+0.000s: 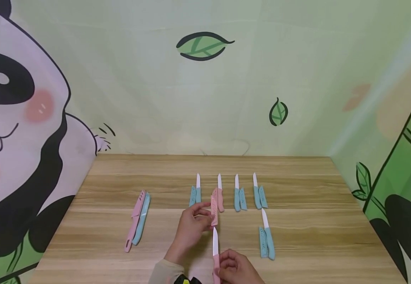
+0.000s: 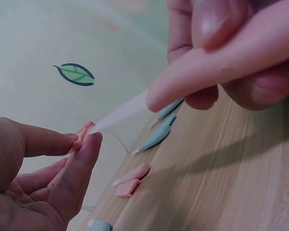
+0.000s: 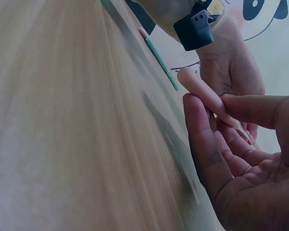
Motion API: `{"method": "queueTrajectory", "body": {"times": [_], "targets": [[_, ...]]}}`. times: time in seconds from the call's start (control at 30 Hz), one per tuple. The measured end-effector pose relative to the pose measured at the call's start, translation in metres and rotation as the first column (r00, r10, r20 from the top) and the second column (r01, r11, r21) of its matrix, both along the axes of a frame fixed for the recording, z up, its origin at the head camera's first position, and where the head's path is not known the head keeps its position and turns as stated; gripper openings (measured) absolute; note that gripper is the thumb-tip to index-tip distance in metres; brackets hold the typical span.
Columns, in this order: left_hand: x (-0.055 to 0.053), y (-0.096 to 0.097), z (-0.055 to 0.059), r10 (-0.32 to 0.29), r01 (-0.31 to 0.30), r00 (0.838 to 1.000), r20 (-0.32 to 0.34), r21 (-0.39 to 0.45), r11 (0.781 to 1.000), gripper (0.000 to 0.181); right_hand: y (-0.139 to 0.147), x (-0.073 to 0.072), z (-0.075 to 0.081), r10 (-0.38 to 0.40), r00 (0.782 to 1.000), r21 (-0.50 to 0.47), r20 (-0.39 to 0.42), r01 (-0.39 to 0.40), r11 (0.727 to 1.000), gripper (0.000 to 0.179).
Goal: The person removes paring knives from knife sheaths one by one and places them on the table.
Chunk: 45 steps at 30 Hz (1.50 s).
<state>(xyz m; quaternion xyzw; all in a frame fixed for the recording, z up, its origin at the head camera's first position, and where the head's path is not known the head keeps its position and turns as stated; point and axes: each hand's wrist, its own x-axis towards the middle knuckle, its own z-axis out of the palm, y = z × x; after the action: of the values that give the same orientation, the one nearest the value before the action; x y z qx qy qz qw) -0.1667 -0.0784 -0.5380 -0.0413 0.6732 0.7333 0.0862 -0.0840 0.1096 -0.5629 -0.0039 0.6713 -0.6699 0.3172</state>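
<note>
My left hand (image 1: pixel 192 225) pinches a slim pink knife sheath (image 1: pixel 214 212) between thumb and fingertips, low over the table. In my right hand (image 1: pixel 240 269), thumb and fingers grip the pink handle (image 1: pixel 216 263) of a small paring knife, its white blade (image 1: pixel 215 241) pointing away from me. The blade tip is right at the near end of the sheath. Seen from the left wrist, the handle (image 2: pixel 226 62) slants down toward the left fingers, which partly hide the sheath (image 2: pixel 84 131). The right wrist view shows the handle (image 3: pixel 202 90) between thumb and forefinger.
Beyond my hands lies another pink knife (image 1: pixel 220 200) beside its sheath. Several light blue knives, such as one at the right (image 1: pixel 269 242), lie bare-bladed beside their sheaths. At the left, a pink sheathed knife (image 1: pixel 134 223) lies against a slim light blue one (image 1: pixel 142 219).
</note>
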Motion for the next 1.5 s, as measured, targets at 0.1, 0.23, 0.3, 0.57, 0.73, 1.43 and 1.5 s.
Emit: {"method": "queueTrajectory", "body": {"times": [0.1, 0.23, 0.3, 0.57, 0.73, 1.43, 1.5], "targets": [[0.0001, 0.0000, -0.0007, 0.002, -0.002, 1.000, -0.001, 0.001, 1.000, 0.044, -0.0001, 0.0000, -0.0004, 0.004, 1.000, 0.001, -0.003, -0.004, 1.000, 0.029], [0.0011, 0.0001, -0.0006, 0.001, -0.001, 1.000, 0.001, -0.004, 1.000, 0.045, 0.0002, 0.0000, -0.0008, 0.007, 1.000, -0.006, -0.007, -0.007, 1.000, 0.030], [0.0017, 0.0003, -0.0002, 0.001, -0.001, 1.000, 0.002, -0.009, 1.000, 0.046, 0.0002, 0.0002, -0.0008, 0.009, 1.000, -0.011, -0.006, -0.009, 1.000, 0.031], [0.0030, 0.0002, -0.0006, 0.002, -0.002, 1.000, 0.000, -0.018, 1.000, 0.046, 0.0001, 0.0005, -0.0019, 0.016, 1.000, -0.023, -0.016, -0.016, 1.000, 0.030], [0.0023, -0.0009, -0.0020, 0.002, -0.002, 1.000, 0.004, -0.019, 1.000, 0.046, 0.0002, 0.0010, -0.0026, 0.025, 1.000, -0.023, -0.015, -0.025, 0.999, 0.029], [0.0042, -0.0039, 0.0021, 0.015, -0.015, 1.000, 0.009, -0.056, 0.998, 0.046, -0.0032, 0.0011, -0.0037, 0.028, 1.000, -0.006, -0.012, -0.028, 1.000, 0.026], [0.0046, -0.0039, 0.0024, 0.016, -0.016, 1.000, 0.009, -0.058, 0.998, 0.045, -0.0036, 0.0013, -0.0038, 0.025, 1.000, -0.004, -0.007, -0.025, 1.000, 0.026]]}}
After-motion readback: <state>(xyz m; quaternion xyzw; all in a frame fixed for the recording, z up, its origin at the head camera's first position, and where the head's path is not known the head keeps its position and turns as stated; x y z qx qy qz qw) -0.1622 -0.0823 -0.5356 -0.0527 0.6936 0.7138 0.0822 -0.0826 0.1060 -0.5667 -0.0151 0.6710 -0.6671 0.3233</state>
